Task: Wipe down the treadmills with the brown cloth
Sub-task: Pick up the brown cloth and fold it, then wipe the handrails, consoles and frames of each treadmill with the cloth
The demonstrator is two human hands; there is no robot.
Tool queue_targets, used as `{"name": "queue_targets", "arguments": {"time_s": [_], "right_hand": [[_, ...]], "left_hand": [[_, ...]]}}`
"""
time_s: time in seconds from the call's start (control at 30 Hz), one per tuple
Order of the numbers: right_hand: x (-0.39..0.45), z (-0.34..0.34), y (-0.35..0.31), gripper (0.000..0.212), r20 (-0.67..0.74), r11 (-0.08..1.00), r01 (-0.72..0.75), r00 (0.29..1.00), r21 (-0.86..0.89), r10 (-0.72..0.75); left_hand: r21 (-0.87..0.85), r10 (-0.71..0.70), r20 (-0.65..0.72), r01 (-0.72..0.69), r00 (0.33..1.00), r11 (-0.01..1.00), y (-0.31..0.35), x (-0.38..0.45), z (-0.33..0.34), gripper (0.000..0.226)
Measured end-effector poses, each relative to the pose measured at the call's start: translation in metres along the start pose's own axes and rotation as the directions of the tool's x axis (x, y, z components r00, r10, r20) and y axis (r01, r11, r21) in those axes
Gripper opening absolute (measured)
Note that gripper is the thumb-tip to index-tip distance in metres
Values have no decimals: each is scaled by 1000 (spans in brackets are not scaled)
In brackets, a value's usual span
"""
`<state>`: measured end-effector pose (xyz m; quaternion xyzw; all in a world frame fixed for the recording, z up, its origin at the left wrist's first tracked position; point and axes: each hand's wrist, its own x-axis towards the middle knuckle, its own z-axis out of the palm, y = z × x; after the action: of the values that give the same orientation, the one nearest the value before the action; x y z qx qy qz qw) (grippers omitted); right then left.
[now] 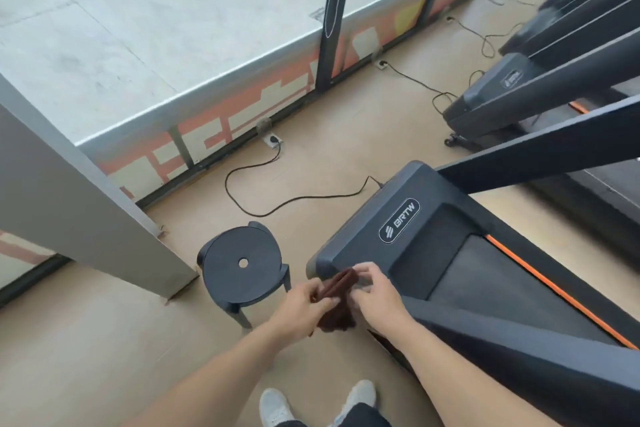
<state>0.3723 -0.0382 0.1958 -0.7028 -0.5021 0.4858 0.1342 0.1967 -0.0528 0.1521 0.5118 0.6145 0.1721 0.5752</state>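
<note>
head view. the brown cloth (337,302) is held in the air between both hands, just in front of the near corner of the nearest treadmill's motor cover (377,229) and not touching it. the left hand (298,305) pinches the cloth's left edge with thumb and fingers; the right hand (372,291) pinches its upper right edge, fingers curled onto the fabric. the cloth appears partly folded, its lower part hanging loose below the hands; in my judgement it is being folded or bunched into a pad so that a flat face can meet the cover. wiping of this machine does not look begun.

the cover sits low at floor level, so the person stands over its corner, shoes (277,406) visible nearer the camera than the cover. a black stool (242,270) stands just left of the cover. a power cable (277,198) runs from the cover's far end to a floor socket (273,140). a second treadmill (485,104) stands well beyond the cover, toward the window wall (207,125).
</note>
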Motion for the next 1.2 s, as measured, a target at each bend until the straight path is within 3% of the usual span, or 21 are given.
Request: {"name": "queue_targets", "arguments": {"time_s": [0.13, 0.3, 0.4, 0.57, 0.73, 0.9, 1.07, 1.13, 1.2], "right_hand": [[-30, -19, 14, 52, 71, 990, -60, 996, 125, 52], [-62, -41, 36, 60, 201, 961, -20, 979, 277, -37], [-77, -53, 49, 69, 274, 979, 33, 958, 199, -88], [-105, -77, 77, 63, 138, 992, 123, 983, 23, -125], [-148, -119, 92, 39, -23, 963, 262, 965, 68, -261], [-200, -155, 85, 33, -259, 908, 388, 904, 159, -341], [-263, -190, 58, 27, -410, 847, 518, 802, 118, -434], [-289, -212, 45, 27, -472, 833, 547, 756, 76, -453], [-319, -240, 34, 24, -520, 807, 589, 704, 46, -484]], "left_hand": [[-204, -31, -69, 17, 997, 979, 29, -9, 35, 24], [-310, -87, -145, 38, 986, 950, 56, -16, 73, 27], [-307, -110, -200, 44, 974, 951, 66, -23, 96, 29], [-292, -92, -333, -9, 938, 956, 85, -48, 141, 46], [-333, 45, -426, -203, 903, 921, 129, -88, 183, 49], [-386, 227, -552, -487, 803, 784, 185, -132, 205, 41], [-342, 361, -666, -698, 652, 630, 234, -173, 211, 35], [-274, 459, -687, -785, 564, 555, 256, -190, 216, 27], [-181, 591, -684, -885, 427, 429, 282, -211, 228, 20]]}}
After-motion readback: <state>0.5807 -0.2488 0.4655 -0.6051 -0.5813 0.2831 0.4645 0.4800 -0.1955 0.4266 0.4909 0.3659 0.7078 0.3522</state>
